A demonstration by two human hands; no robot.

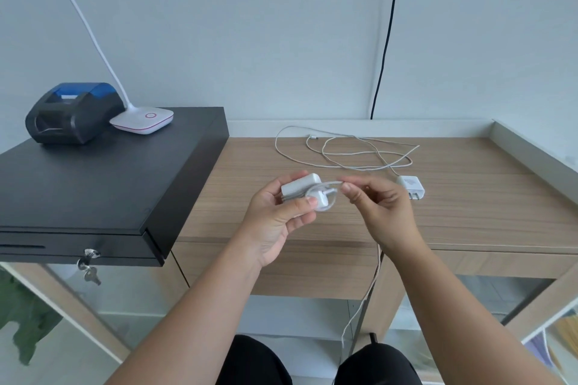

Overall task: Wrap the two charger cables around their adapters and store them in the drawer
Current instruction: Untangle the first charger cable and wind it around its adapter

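Above desk (469, 212), left hand (275, 219) grips adapter (301, 189); right hand (380, 206) pinches cable (328, 184).

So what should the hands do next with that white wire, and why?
Probably wind one more loop round the adapter. The left hand grips it, the right hand pinches its cable, and much of that cable hangs loose below the desk edge. The second charger lies unwrapped on the desk.

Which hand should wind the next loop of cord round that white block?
The right hand: it already pinches the cable beside the adapter, which the left hand grips steady.
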